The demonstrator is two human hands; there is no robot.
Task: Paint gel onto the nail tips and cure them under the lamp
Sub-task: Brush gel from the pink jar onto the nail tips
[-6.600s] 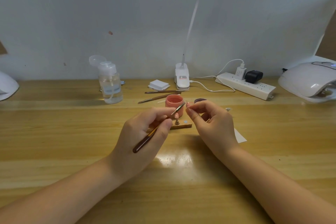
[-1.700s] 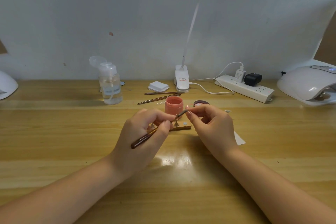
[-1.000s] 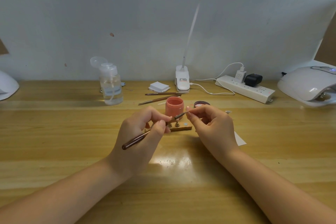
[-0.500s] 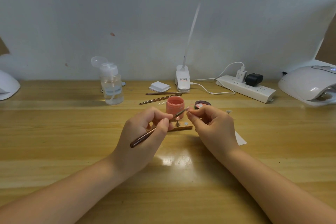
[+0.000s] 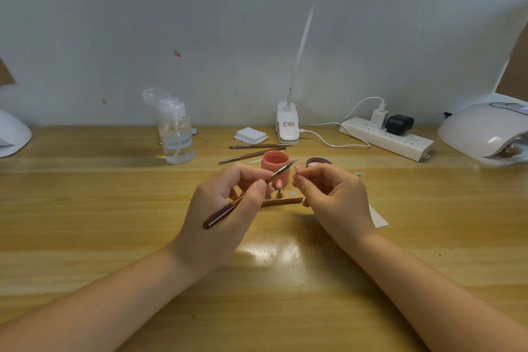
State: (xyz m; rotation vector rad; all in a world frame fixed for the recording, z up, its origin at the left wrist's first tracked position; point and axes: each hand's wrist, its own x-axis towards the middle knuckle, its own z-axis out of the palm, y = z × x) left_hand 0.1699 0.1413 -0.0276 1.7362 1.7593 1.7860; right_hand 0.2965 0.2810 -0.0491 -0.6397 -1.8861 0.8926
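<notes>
Nail tip was pinched in right hand fingertips above the wooden bench, just beside the pink gel jar. Left hand gripped the brush, bristles at the tip. Curing lamp sat far right (white wall behind); desk lamp lit overhead.

Colours and patterns:

- Table: yellow-brown wood with lengthwise grain bands.
- Gel jar: coral pink, near the table centre.
- Jar lid: dark maroon rim.
- Brush: dark brown glossy handle, silver ferrule.
- Nail tip on the wooden stand: pink.
- Curing lamp, right edge: white.
- Power strip, rear edge: white, carrying a black plug.
- Pump bottle: clear with a white cap.
- Wall: pale grey.
</notes>
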